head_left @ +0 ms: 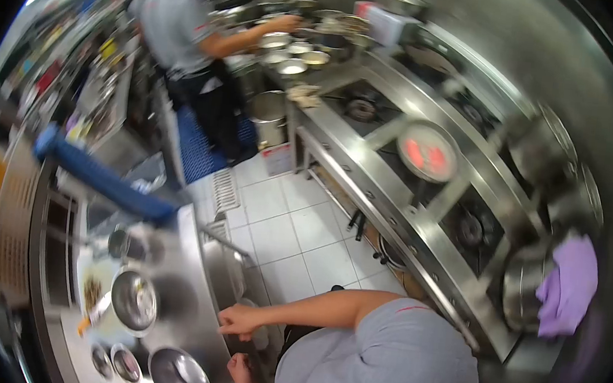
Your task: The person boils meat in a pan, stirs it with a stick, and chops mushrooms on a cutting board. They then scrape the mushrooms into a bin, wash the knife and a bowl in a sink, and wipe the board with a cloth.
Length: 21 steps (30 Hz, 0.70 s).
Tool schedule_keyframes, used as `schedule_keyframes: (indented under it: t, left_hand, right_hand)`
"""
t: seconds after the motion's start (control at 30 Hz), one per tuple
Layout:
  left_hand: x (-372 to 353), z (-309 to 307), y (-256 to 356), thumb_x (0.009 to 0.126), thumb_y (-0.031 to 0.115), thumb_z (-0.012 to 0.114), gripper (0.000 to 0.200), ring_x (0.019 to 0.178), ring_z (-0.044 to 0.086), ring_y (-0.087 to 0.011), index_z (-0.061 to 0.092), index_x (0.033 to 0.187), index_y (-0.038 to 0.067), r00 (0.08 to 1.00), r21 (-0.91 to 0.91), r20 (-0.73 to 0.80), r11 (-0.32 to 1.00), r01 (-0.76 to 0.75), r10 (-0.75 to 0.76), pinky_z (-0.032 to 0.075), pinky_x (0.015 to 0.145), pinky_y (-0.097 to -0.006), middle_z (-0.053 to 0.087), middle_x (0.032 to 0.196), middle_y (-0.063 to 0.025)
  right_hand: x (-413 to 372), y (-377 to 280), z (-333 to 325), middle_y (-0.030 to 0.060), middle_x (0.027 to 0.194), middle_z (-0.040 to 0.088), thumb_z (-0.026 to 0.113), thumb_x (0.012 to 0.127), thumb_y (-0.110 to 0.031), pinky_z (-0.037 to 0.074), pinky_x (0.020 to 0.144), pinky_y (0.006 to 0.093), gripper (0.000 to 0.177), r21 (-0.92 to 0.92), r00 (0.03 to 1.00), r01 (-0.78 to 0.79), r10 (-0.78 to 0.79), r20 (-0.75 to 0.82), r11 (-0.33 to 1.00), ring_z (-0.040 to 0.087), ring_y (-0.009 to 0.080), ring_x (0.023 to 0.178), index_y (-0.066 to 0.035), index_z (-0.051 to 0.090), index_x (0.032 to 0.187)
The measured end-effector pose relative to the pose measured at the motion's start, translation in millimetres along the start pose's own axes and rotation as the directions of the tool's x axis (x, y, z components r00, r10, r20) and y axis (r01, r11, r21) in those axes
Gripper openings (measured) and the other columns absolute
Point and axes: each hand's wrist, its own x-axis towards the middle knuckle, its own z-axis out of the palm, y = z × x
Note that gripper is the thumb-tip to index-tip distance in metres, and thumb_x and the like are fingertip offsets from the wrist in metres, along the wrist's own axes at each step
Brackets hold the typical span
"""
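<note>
Kitchen floor (pixel 295 227): ran white-tiled through the middle, with a blue mat (pixel 197 144) toward 10 o'clock.
Stove (pixel 358 152): stretched in steel from 12 round to 4 o'clock, carried a pan (pixel 428 150) with pinkish-red pieces inside at 2 o'clock.
Pot (pixel 522 290): stood toward 4 o'clock on the stove side, with a purple cloth (pixel 571 283) draped over its rim.
Co-worker (pixel 177 39): stood at 10 to 11 o'clock in a grey shirt, reached toward small metal bowls (pixel 293 66) near 11 to 12 o'clock.
Counter (pixel 187 276): filled the 7 to 9 o'clock side, with a long blue bar (pixel 112 180) at its far end, toward 9 o'clock.
Large metal bowl (pixel 179 375): sat on the counter at 7 o'clock, showed something pale inside, too blurred to name.
Deep metal bowl (pixel 135 300): sat near 8 o'clock, held pale contents.
Two small bowls (pixel 126 364): sat just beside the large one, between 7 and 8 o'clock.
Right hand (pixel 238 321): hovered or rested at the counter edge near 7 o'clock, fingers loosely bent; could not tell contact or grip.
Left hand (pixel 241 368): showed half-curled between 6 and 7 o'clock, near the counter edge, partly hidden; could not tell grip.
</note>
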Motion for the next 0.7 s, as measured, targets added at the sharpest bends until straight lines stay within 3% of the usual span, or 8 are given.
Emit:
schedule_keyframes:
  t: [0.1,0.23,0.37,0.47,0.5,0.57,0.63,0.7]
  left_hand:
    - [58.8,32.3,25.7,0.091,0.01,0.052,0.026,0.047,0.038,-0.0066,0.05,0.065,0.009,0.99,0.187,0.139,0.982,-0.008,-0.018,0.028,0.042,-0.024,0.041,0.055,0.0038]
    - [133.5,101.2,47.7,0.091,0.014,0.054,0.03,0.05,0.041,-0.0079,0.051,0.062,0.006,0.816,0.455,0.554,0.881,-0.132,-0.164,0.031,0.046,-0.0278,0.048,0.057,0.0017]
    - [224.2,160.7,33.7,0.086,0.019,0.059,0.031,0.053,0.052,-0.0169,0.056,0.061,0.001,0.601,0.722,0.656,0.147,-0.676,-0.456,0.04,0.051,-0.0375,0.053,0.055,-0.0075]
    - [331.2,187.4,20.5,0.083,0.015,0.058,0.024,0.049,0.051,-0.0168,0.056,0.063,0.002,0.382,0.403,0.728,-0.096,-0.91,-0.57,0.04,0.047,-0.0366,0.051,0.054,-0.006]
    - [358.9,198.8,18.5,0.083,0.013,0.056,0.021,0.047,0.049,-0.0152,0.055,0.064,0.003,0.29,0.263,0.762,-0.133,-0.956,-0.579,0.039,0.044,-0.035,0.049,0.054,-0.004]
    - [346.0,232.8,35.1,0.078,0.012,0.056,0.02,0.048,0.05,-0.0169,0.053,0.061,0.002,-0.166,-0.388,0.864,-0.421,-0.82,-0.475,0.04,0.045,-0.0389,0.044,0.052,-0.0052]
    - [323.4,253.8,37.7,0.078,0.015,0.057,0.023,0.05,0.053,-0.0208,0.054,0.061,0.0,0.188,0.108,0.938,-0.27,-0.957,-0.29,0.041,0.048,-0.0415,0.047,0.051,-0.0098]
    - [246.2,294.1,53.5,0.082,0.018,0.058,0.027,0.053,0.054,-0.0225,0.059,0.064,-0.002,0.633,0.685,0.681,0.015,-0.728,-0.368,0.041,0.053,-0.0416,0.053,0.053,-0.0132]
  right_hand:
    - [-48.1,46.6,-83.7,0.0108,0.068,0.065,0.064,0.093,-0.034,0.053,0.048,0.0395,0.031,-0.101,0.934,-0.179,0.137,-0.331,0.979,0.067,0.0231,0.056,-0.006,0.055,0.085]
    - [-177.2,92.9,-121.7,0.0173,0.081,0.069,0.06,0.091,-0.027,0.051,0.07,0.0518,0.022,-0.001,0.373,-0.29,0.112,-0.921,0.957,0.066,0.0416,0.08,-0.006,0.057,0.092]
    - [-309.2,139.9,-47.2,0.0216,0.085,0.069,0.059,0.091,-0.031,0.052,0.075,0.0535,0.025,0.317,0.022,-0.411,0.357,-0.934,0.855,0.066,0.0435,0.083,-0.007,0.058,0.096]
    - [-378.7,197.5,46.1,0.019,0.079,0.069,0.055,0.092,-0.031,0.054,0.066,0.0477,0.026,0.464,0.018,-0.44,0.524,-0.851,0.769,0.069,0.036,0.076,-0.007,0.065,0.089]
    - [-418.8,149.7,69.9,0.0147,0.065,0.067,0.056,0.086,-0.025,0.054,0.058,0.0418,0.028,0.714,0.057,-0.081,0.719,-0.693,0.695,0.067,0.0288,0.057,-0.002,0.067,0.076]
    - [-444.7,212.4,130.5,0.0104,0.071,0.068,0.065,0.088,-0.021,0.054,0.049,0.0342,0.015,0.879,0.134,0.191,0.875,-0.464,0.437,0.068,0.0194,0.061,-0.006,0.07,0.088]
    - [-469.0,274.2,189.0,0.0143,0.075,0.069,0.064,0.086,-0.022,0.056,0.057,0.0376,0.019,0.929,0.043,0.182,0.941,-0.335,0.322,0.069,0.0262,0.066,-0.004,0.071,0.086]
    - [-487.7,355.0,242.9,0.0182,0.079,0.07,0.063,0.084,-0.024,0.057,0.066,0.041,0.023,0.967,-0.253,-0.082,0.933,-0.256,0.243,0.07,0.0329,0.072,-0.003,0.072,0.085]
